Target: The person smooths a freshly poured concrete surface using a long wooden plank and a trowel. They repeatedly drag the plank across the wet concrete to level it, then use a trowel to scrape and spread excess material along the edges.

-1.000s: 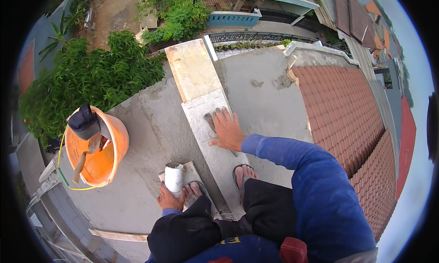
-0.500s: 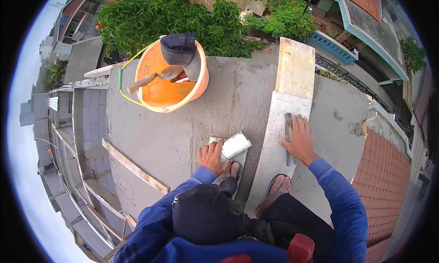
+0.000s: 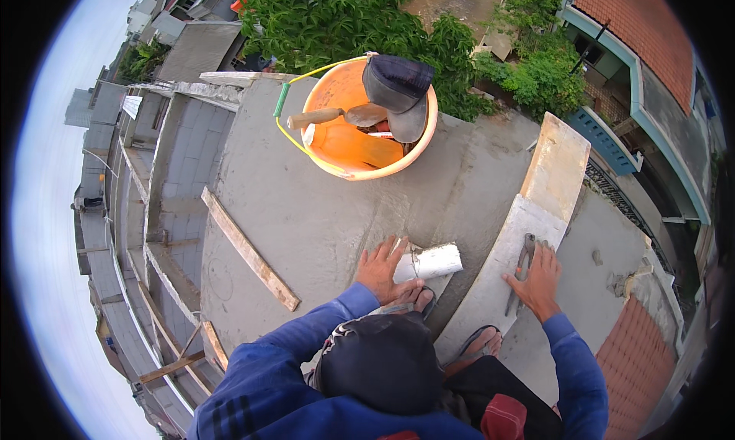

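My left hand (image 3: 383,270) lies with its fingers spread beside a short white pipe-like cylinder (image 3: 436,261), which has a thin dark line like wire round it. Under the cylinder is a small pale board, partly hidden, at my left foot. My right hand (image 3: 539,281) is open over a long pale plank (image 3: 499,287), thumb and fingers apart. Dark metal pincers (image 3: 521,274) rest on that plank right by my thumb and fingers; whether I touch them I cannot tell.
An orange bucket (image 3: 315,96) with a yellow handle stands ahead on the wet grey cement (image 3: 306,210). It holds a cap (image 3: 394,80), a wooden-handled trowel (image 3: 314,118) and an orange bottle (image 3: 344,148). A wooden strip (image 3: 253,249) lies left, by the slab's edge and a drop.
The view has turned, so everything sits further right and tilted. My left hand's fingers have spread wider beside the white cylinder. My right hand stays by the pincers.
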The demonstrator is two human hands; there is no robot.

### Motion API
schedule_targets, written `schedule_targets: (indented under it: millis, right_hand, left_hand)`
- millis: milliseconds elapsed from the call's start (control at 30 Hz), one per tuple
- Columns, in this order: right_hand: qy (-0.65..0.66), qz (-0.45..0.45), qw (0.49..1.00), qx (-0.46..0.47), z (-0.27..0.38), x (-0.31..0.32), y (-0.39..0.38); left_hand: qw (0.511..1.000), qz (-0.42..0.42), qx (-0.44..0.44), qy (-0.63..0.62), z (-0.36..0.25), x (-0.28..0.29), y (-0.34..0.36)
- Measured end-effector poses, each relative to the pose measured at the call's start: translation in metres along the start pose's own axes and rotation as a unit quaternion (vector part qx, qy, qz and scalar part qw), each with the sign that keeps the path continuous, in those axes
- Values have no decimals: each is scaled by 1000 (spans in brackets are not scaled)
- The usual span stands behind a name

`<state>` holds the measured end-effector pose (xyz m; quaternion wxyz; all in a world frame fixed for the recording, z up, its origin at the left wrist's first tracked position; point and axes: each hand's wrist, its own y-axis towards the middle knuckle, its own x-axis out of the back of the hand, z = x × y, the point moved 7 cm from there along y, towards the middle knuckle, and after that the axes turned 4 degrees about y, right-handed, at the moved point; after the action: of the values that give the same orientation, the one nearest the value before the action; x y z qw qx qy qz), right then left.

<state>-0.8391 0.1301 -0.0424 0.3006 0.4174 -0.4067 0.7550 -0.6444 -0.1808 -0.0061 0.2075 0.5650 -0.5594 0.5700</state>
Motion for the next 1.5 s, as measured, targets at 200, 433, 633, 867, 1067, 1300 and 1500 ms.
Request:
schedule_targets:
  millis: [200,433,633,867,1067,1300,1500]
  right_hand:
    - [27,-14,999,18,-5,3,0]
    - [36,-7,999,27,-5,7,1]
    - [28,8,999,31,1,14,-1]
    - [39,2,999,33,-1,18,-2]
    - [52,-2,998,36,-1,19,-1]
    - [54,-4,998,20,-5,14,-1]
    - [64,-8,998,26,-2,18,-1]
  left_hand:
    - [953,-238,65,-174,74,132,17]
    - [709,-265,274,-593,237,213,52]
    - [601,-188,240,-739,257,201,94]
    - [700,-236,227,-635,266,200,137]
    - [738,-233,230,-589,279,203,151]
    - [759,-267,188,-564,288,200,183]
    - [736,-443,169,-483,272,249,170]
